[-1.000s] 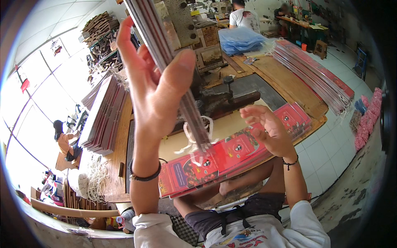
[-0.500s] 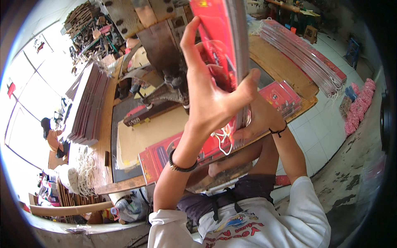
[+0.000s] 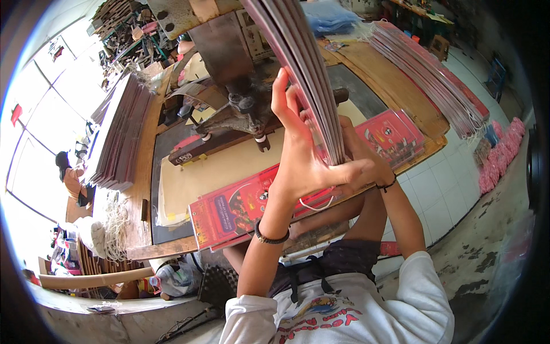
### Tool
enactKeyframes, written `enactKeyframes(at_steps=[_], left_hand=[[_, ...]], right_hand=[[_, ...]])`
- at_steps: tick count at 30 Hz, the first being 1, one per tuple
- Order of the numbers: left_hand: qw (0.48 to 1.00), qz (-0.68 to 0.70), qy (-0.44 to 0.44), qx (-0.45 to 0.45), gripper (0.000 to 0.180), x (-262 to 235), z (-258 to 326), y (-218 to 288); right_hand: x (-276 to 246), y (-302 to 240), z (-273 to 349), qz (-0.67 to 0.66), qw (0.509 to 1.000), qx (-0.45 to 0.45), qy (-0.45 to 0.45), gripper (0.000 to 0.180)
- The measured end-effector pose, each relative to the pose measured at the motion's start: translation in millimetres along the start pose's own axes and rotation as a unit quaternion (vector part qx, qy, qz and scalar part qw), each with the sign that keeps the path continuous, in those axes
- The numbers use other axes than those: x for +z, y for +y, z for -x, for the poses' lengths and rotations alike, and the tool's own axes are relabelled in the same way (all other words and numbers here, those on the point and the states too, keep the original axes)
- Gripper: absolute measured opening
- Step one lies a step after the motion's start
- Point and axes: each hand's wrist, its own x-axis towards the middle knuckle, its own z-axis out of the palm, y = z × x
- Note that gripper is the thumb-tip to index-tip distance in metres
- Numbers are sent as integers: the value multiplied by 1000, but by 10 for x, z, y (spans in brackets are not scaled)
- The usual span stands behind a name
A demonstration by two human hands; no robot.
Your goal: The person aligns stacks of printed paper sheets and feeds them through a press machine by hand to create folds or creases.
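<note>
here, left hand (image 3: 306, 166) clamped on bundle (image 3: 306, 69); right hand (image 3: 366, 157) behind, grip unclear; machine (image 3: 222, 51) beyond; red stack (image 3: 232, 215) below

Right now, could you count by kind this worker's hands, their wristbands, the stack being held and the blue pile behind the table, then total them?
Left hand and right hand: 2
Left wristband and right wristband: 2
Held stack: 1
Blue pile: 1
Total: 6

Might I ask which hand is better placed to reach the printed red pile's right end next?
Probably the right hand: it is nearer that end of the printed red pile, while the left hand, farther left, holds the raised bundle.
</note>
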Motion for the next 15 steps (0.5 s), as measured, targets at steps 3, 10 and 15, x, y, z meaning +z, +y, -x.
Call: enactKeyframes(at_steps=[3,10,15], left_hand=[[997,32,3,-65,117,-18,-18,49],[993,70,-16,-89,114,228,-195,277],[989,123,8,-86,121,730,-360,562]], right_hand=[[37,-46,30,11,999,48,0,119],[-163,-318,268,126,990,61,10,114],[-265,-674,783,15,974,120,189,114]])
